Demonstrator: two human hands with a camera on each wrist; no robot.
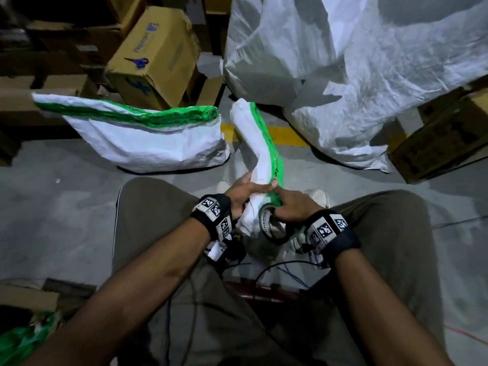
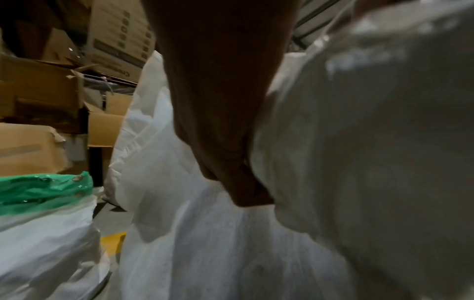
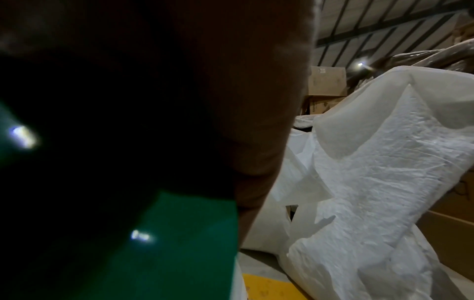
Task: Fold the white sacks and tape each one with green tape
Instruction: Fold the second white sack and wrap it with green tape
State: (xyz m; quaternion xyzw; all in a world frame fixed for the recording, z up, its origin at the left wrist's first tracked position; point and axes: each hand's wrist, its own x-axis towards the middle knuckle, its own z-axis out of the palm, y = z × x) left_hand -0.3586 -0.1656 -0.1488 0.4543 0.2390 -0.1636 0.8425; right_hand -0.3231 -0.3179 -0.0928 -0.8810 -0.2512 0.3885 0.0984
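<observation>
Two hands meet at the centre of the head view over a folded white sack (image 1: 253, 154) that stands between the knees. The left hand (image 1: 239, 192) grasps its lower part, fingers curled round the fabric. The right hand (image 1: 293, 204) holds a roll of green tape (image 1: 272, 225), with a green strip (image 1: 269, 146) running up the sack's edge. Left of centre lies a taped sack (image 1: 148, 138); loose white sacks (image 1: 356, 62) fill the upper right.

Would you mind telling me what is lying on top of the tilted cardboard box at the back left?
Blue-handled scissors lie on the box's top face, near its front edge. The box is closed, so its contents cannot be seen.
</observation>
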